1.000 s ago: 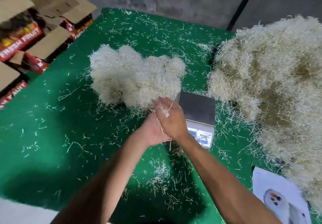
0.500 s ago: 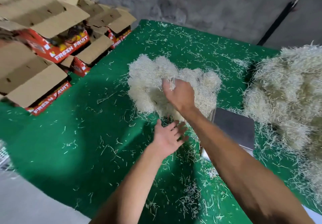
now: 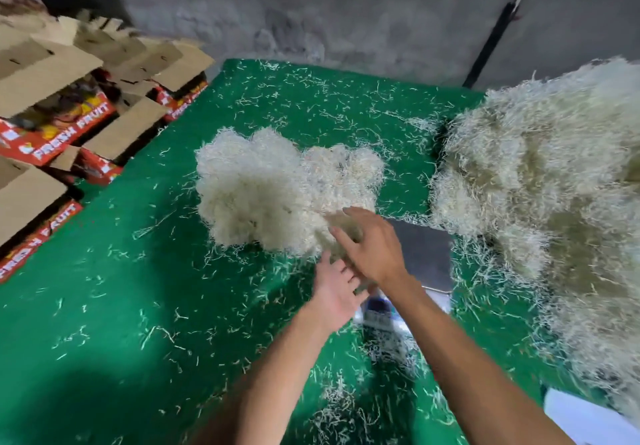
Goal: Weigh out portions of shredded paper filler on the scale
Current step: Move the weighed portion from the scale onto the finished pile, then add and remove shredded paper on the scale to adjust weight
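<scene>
2 hands: both mine are out over the green felt-covered table (image 3: 104, 306), meeting at the near edge of the smaller heap.
Right hand (image 3: 372, 248): fingers spread and relaxed, reaching into the low cream-white heap of shredded paper filler (image 3: 277, 188); it holds nothing that I can see, though its palm side is hidden.
Left hand (image 3: 334, 290): fingers loosely extended, tucked just under my right wrist, holding nothing; I judge it is there to cup what the right hand rakes back.
Scale: the flat grey metal-topped weighing scale (image 3: 424, 254) sits just right of my hands, its platform bare, its display partly hidden behind my right forearm.
Bulk supply: the tall straw-coloured mound of shredded paper (image 3: 547, 184) rises on the right, touching the scale's far corner, so refills are close.
Boxes: 1 row of open red-and-brown "FRESH FRUIT" cardboard cartons (image 3: 59, 125) stands off the table's left edge.
Next step, my judgement: gather 1 handful and set it on the platform.
</scene>
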Demonstrator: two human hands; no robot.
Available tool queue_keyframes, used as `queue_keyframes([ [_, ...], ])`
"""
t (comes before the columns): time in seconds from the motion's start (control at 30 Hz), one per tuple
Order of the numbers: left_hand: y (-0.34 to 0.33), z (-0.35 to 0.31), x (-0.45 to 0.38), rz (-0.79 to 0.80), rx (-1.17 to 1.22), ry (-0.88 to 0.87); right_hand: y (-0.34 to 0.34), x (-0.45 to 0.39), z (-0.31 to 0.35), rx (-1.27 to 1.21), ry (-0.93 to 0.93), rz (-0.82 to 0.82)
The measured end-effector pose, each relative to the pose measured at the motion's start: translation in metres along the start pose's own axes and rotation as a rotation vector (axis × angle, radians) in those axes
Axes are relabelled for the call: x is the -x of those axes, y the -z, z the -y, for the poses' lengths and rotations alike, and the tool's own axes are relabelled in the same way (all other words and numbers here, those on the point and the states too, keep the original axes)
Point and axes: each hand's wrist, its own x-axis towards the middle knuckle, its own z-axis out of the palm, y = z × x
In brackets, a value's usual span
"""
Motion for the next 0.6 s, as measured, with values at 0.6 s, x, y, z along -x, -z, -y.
queue_keyframes([
  [0.6,-0.194,0.157,-0.181,0.092,-1.451,-0.638,0.087,0.063,-0.341,0.296,-0.575,0.05],
])
